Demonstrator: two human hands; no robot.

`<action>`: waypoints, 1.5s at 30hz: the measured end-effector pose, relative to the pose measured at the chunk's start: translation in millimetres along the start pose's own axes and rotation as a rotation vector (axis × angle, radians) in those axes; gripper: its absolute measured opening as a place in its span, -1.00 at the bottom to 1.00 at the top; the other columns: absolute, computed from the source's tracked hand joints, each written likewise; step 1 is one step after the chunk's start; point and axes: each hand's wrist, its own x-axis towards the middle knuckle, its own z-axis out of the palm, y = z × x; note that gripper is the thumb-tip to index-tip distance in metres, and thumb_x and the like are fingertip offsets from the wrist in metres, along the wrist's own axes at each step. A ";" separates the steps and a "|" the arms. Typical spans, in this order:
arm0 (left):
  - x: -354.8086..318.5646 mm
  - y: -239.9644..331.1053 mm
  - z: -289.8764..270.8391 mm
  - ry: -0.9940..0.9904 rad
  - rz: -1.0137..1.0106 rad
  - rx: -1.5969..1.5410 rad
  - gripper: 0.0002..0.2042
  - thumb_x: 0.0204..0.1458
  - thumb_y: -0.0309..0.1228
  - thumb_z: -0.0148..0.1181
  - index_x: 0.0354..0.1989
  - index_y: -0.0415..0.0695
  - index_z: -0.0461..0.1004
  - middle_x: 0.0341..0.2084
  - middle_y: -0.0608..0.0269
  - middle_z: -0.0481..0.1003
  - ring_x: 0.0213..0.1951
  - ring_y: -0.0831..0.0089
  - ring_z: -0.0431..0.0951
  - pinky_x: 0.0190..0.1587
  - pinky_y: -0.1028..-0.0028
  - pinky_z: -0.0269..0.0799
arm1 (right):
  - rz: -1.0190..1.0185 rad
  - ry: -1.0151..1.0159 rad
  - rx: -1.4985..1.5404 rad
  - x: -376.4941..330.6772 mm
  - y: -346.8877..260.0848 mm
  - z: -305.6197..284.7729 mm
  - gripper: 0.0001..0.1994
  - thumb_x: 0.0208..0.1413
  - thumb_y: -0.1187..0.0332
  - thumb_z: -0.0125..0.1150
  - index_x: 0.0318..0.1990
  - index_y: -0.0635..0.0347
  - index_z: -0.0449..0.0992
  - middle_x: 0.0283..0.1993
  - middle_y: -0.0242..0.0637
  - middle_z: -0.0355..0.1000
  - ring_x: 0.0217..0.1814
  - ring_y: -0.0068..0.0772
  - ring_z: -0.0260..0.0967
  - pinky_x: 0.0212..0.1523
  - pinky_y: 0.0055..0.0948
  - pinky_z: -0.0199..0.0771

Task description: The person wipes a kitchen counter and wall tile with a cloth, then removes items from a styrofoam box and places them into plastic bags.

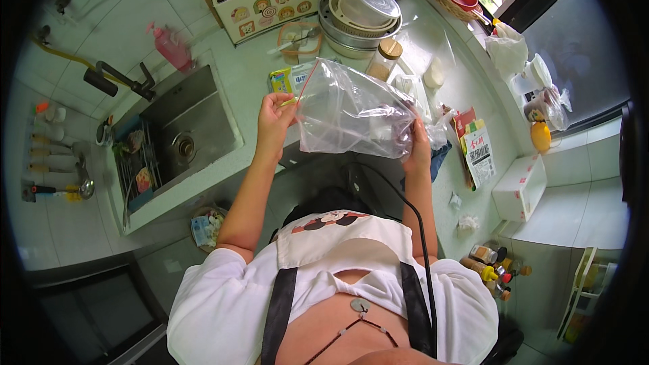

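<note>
A large clear plastic zip bag (351, 105) with a red line along its left edge is stretched between my hands above the counter. My left hand (274, 125) is closed in a pinch at the bag's red-edged side, where a small yellow-green piece shows at the fingertips. My right hand (418, 149) grips the bag's opposite end, the fingers partly behind the film. Something dark reddish shows through the plastic near that hand; I cannot tell whether it is inside or behind. The bag looks mostly flat. Behind it lies a yellow-green packet (291, 80).
Left of my hands is a steel sink (196, 128) with a black faucet (122, 81). Stacked bowls (358, 17), a wooden-lidded jar (384, 59) and a utensil box (270, 7) stand at the back. Seasoning packets (477, 155) and a white box (519, 188) are to the right.
</note>
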 end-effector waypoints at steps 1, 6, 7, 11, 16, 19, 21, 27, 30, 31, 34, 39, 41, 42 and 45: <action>0.0 -1.5 0.0 -0.001 0.014 -0.004 -0.82 0.03 -0.49 0.04 -0.20 -0.17 0.26 -0.15 0.21 0.36 -0.17 0.49 0.44 -0.19 0.53 0.42 | -0.009 -0.033 0.028 2.3 -1.4 1.2 -0.62 0.21 0.30 -0.26 0.14 0.23 0.20 0.08 -0.22 0.27 0.11 -0.39 0.22 0.05 -0.43 0.28; 1.3 -12.1 2.4 -0.054 0.045 -0.026 -0.85 0.04 -0.46 0.03 -0.22 -0.16 0.30 -0.18 0.23 0.38 -0.13 0.50 0.42 -0.12 0.52 0.37 | 0.044 0.077 0.137 21.3 -1.8 -10.0 -0.62 0.21 0.29 -0.23 0.13 0.23 0.21 0.08 -0.23 0.28 0.08 -0.36 0.25 0.07 -0.40 0.27; 2.6 -13.8 4.9 -0.073 0.029 -0.023 -0.86 0.05 -0.46 0.03 -0.22 -0.16 0.31 -0.19 0.23 0.39 -0.13 0.50 0.42 -0.12 0.52 0.37 | 0.072 0.132 0.138 24.4 -1.5 -13.5 -0.62 0.21 0.28 -0.22 0.13 0.23 0.22 0.08 -0.24 0.28 0.08 -0.36 0.25 0.07 -0.39 0.27; 6.4 -11.9 15.0 -0.088 -0.001 0.005 -0.88 0.08 -0.43 -0.01 -0.25 -0.16 0.34 -0.22 0.26 0.41 -0.12 0.51 0.41 -0.13 0.51 0.37 | 0.086 0.061 0.276 41.0 1.1 -32.7 -0.71 0.17 0.24 -0.09 -0.02 0.16 0.34 -0.06 -0.31 0.37 -0.05 -0.32 0.34 -0.02 -0.26 0.36; 5.0 -13.7 25.8 -0.038 -0.009 -0.038 -0.81 0.09 -0.38 0.00 -0.15 -0.13 0.32 -0.20 0.31 0.38 -0.12 0.54 0.39 -0.14 0.52 0.35 | 0.086 0.062 0.213 49.5 -6.4 -36.4 -0.69 0.19 0.24 -0.15 0.02 0.17 0.31 -0.01 -0.30 0.35 0.01 -0.30 0.31 0.04 -0.22 0.32; 0.6 -14.8 27.9 0.019 -0.012 -0.065 -0.76 0.09 -0.36 0.00 -0.08 -0.12 0.28 -0.18 0.33 0.36 -0.13 0.55 0.38 -0.15 0.53 0.34 | 0.028 -0.011 0.108 44.4 -18.4 -14.5 -0.63 0.19 0.27 -0.18 0.11 0.21 0.22 0.08 -0.26 0.27 0.09 -0.29 0.25 0.09 -0.26 0.27; -1.5 -16.0 26.0 0.037 -0.016 -0.104 -0.73 0.10 -0.34 -0.02 -0.04 -0.12 0.26 -0.17 0.33 0.35 -0.14 0.55 0.38 -0.14 0.52 0.33 | 0.001 -0.082 0.079 46.5 -19.9 -4.0 -0.63 0.20 0.32 -0.22 0.13 0.23 0.20 0.07 -0.20 0.27 0.05 -0.34 0.28 0.04 -0.35 0.31; -8.3 -9.9 22.1 0.132 -0.007 -0.260 -0.70 0.12 -0.30 -0.06 -0.01 -0.15 0.24 -0.17 0.30 0.35 -0.17 0.57 0.37 -0.13 0.51 0.30 | 0.006 -0.173 -0.061 41.2 -24.4 29.0 -0.63 0.19 0.33 -0.21 0.12 0.24 0.22 -0.02 -0.23 0.34 -0.07 -0.49 0.34 -0.12 -0.48 0.42; -9.2 -14.9 14.9 0.143 0.049 -0.288 -0.70 0.11 -0.31 -0.06 -0.03 -0.18 0.26 -0.19 0.29 0.36 -0.19 0.57 0.37 -0.14 0.54 0.30 | 0.072 -0.160 -0.213 42.9 -27.1 35.3 -0.60 0.18 0.31 -0.19 0.16 0.24 0.17 0.12 -0.21 0.23 0.07 -0.36 0.26 0.04 -0.40 0.31; -11.7 -14.8 14.1 0.148 0.032 -0.286 -0.71 0.11 -0.33 -0.05 -0.03 -0.19 0.26 -0.20 0.28 0.37 -0.19 0.57 0.37 -0.14 0.55 0.30 | 0.058 -0.182 -0.262 45.7 -24.5 30.4 -0.59 0.17 0.29 -0.16 0.16 0.23 0.17 0.11 -0.22 0.23 0.08 -0.37 0.25 0.05 -0.40 0.29; -13.0 -13.2 21.5 0.151 0.011 -0.257 -0.72 0.09 -0.38 -0.04 -0.05 -0.21 0.28 -0.22 0.27 0.38 -0.19 0.57 0.37 -0.12 0.57 0.29 | 0.041 -0.220 -0.101 45.0 -25.4 33.6 -0.64 0.18 0.34 -0.21 0.12 0.20 0.23 0.02 -0.23 0.31 -0.01 -0.45 0.31 -0.04 -0.52 0.35; -15.4 -6.3 34.5 0.073 0.083 -0.234 -0.73 0.07 -0.44 -0.03 -0.05 -0.22 0.29 -0.19 0.26 0.38 -0.15 0.56 0.38 -0.07 0.55 0.29 | 0.109 -0.257 0.125 56.0 -20.2 8.8 -0.58 0.17 0.28 -0.16 0.18 0.16 0.16 0.13 -0.26 0.22 0.04 -0.44 0.27 -0.01 -0.48 0.34; -16.4 -3.1 36.8 0.072 0.089 -0.207 -0.73 0.08 -0.43 -0.04 -0.05 -0.21 0.29 -0.18 0.26 0.38 -0.13 0.55 0.38 -0.05 0.54 0.29 | 0.172 -0.291 0.283 64.0 -15.3 -4.0 -0.61 0.16 0.27 -0.14 0.13 0.18 0.21 -0.01 -0.26 0.36 -0.03 -0.40 0.35 -0.02 -0.38 0.36; -15.2 -1.9 39.8 0.043 0.079 -0.238 -0.73 0.08 -0.42 -0.04 -0.04 -0.21 0.29 -0.17 0.26 0.38 -0.13 0.54 0.38 -0.05 0.54 0.29 | 0.199 -0.288 0.341 64.7 -16.0 -5.3 -0.62 0.16 0.27 -0.13 0.11 0.18 0.24 -0.03 -0.26 0.38 -0.04 -0.40 0.36 -0.03 -0.37 0.37; -10.1 -2.1 54.5 -0.043 0.060 -0.289 -0.71 0.11 -0.32 -0.05 -0.04 -0.19 0.29 -0.16 0.26 0.38 -0.12 0.51 0.38 -0.08 0.52 0.33 | 0.216 -0.236 0.433 68.3 -19.5 -27.8 -0.67 0.16 0.25 -0.13 0.03 0.17 0.32 -0.04 -0.24 0.39 -0.04 -0.32 0.36 0.00 -0.33 0.36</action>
